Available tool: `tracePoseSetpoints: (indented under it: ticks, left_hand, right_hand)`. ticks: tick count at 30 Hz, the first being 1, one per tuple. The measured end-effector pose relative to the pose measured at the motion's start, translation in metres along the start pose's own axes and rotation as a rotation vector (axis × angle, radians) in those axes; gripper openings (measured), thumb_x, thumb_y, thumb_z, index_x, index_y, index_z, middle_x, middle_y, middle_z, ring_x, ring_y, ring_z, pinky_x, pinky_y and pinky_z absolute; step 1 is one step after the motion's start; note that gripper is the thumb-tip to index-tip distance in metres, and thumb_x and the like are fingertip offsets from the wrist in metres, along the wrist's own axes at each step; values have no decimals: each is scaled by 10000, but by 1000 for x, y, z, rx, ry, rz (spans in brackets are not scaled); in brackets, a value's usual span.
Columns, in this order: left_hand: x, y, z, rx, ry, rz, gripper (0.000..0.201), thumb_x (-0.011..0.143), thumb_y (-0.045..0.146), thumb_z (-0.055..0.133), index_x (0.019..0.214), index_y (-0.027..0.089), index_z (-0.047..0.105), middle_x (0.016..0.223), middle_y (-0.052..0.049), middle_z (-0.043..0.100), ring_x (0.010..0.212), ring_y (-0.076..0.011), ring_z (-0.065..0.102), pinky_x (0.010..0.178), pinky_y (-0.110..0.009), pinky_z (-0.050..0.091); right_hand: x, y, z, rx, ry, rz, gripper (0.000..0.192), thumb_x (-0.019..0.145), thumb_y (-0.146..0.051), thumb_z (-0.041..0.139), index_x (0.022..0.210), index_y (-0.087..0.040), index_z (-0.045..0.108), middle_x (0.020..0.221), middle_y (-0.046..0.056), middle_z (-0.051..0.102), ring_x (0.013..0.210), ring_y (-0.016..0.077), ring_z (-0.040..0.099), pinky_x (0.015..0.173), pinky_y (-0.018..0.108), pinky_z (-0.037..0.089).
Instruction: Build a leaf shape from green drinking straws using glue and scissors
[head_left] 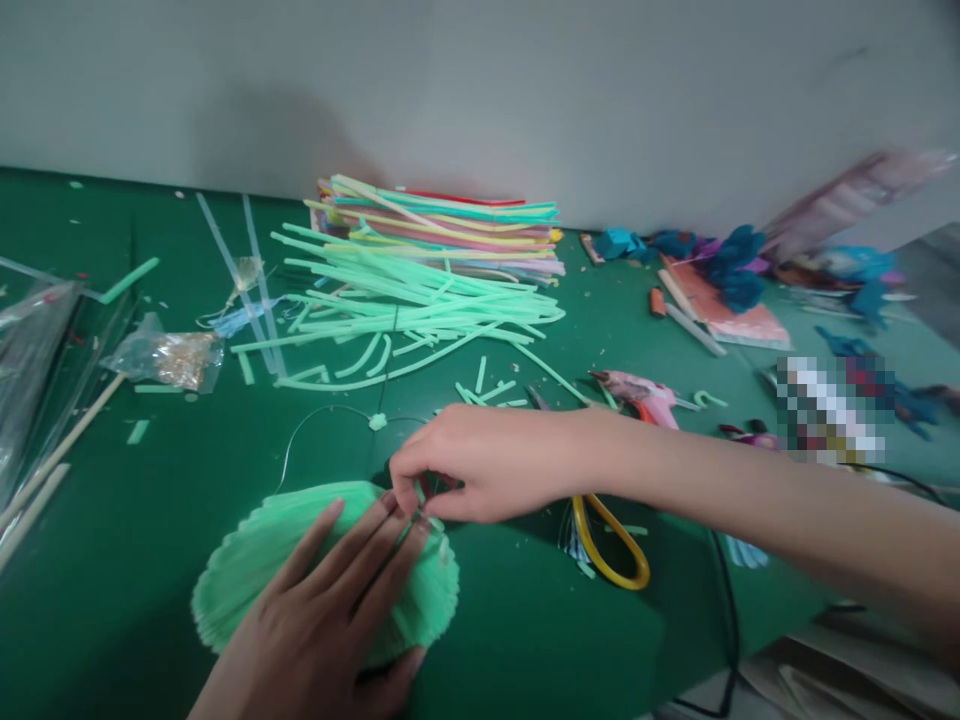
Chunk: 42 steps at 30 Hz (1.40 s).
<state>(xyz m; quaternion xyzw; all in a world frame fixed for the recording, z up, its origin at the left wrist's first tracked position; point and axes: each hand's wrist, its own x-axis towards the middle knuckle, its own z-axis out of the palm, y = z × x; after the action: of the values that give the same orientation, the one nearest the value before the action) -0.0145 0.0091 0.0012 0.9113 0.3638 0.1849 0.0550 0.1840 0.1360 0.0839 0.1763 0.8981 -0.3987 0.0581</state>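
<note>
The fingers of my left hand are spread apart and laid flat on a green ruffled piece, low and left of centre in the frame. Those of my right hand are bent, thumb and index tips drawn near each other at the piece's upper right part; I cannot tell whether they are clamped on anything.

The dark green surface carries it all. On it, the pile of loose green stems sits just beyond my hands at upper centre, probably for easy picking. The ruffled piece lies nearest me, likely pressed flat so that it won't slide under the right hand's fine work. A bundle of coloured stems rests behind the loose pile, seemingly as spare stock. A pink glue gun and a yellow handle lie right of centre, apparently within the right hand's reach. A thin wire arcs up from the piece to a small green knot.

The surface's far edge meets the grey wall; its near edge slants off at lower right, by a black cable. Most room for moving is at lower left; between piece and handle it is narrower.
</note>
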Motion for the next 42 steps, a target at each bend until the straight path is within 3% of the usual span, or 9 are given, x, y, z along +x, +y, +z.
tracePoseSetpoints:
  ticks: [4,10,18,23,29,34,37,42]
  left_hand:
    - [-3,-2,0,47,-36,41,572,819,390,589,1351,190,531,1408,-75,552,1312,-243,457,1181,-410,139]
    - [-8,0,2,42,74,-33,572,766,392,652,1304,210,577,1388,-144,470,1341,-350,365,1133,-439,212]
    - [4,-1,-2,33,85,51,552,743,330,637,1257,131,619,1307,-14,646,1254,-283,462,1168,-331,186]
    - [7,-2,0,42,77,71,507,758,370,620,1214,152,657,1283,-8,667,1214,-253,523,1166,-348,196]
    - [7,-2,-3,54,75,72,501,785,389,602,1222,149,651,1300,-16,654,1213,-244,537,1152,-354,216]
    - [1,-1,2,33,47,46,516,800,431,599,1253,186,628,1347,4,620,1254,-246,509,1161,-365,199]
    - [-2,-1,6,-3,64,13,488,794,463,606,1200,196,658,1336,4,630,1281,-254,483,1167,-374,196]
    - [-1,-1,6,21,84,38,407,771,354,611,1127,174,691,1204,-11,710,1242,-261,512,1163,-371,206]
  right_hand:
    - [6,5,1,-13,3,-3,174,828,-57,587,976,-137,629,819,12,671,725,130,579,622,229,388]
    - [12,12,3,-56,17,-14,209,813,-67,613,1012,-127,611,909,42,678,809,163,594,649,255,388]
    - [23,11,7,-148,-29,105,200,815,-108,636,1012,-145,628,942,58,674,885,210,593,660,279,389]
    - [0,4,5,-158,90,92,125,856,-207,678,954,-135,646,934,62,656,908,203,564,718,284,406]
    - [-34,3,27,-9,57,168,115,853,-280,697,837,-167,684,820,18,647,860,170,546,734,256,410]
    - [-32,8,44,-27,132,183,178,850,-337,696,804,-168,666,774,18,616,836,173,527,728,260,407]
    - [-27,11,43,-39,172,154,189,846,-349,698,798,-171,659,769,15,611,826,169,523,715,259,402]
    - [-22,10,39,-76,173,150,179,832,-339,715,807,-169,665,767,13,618,814,168,521,697,260,396]
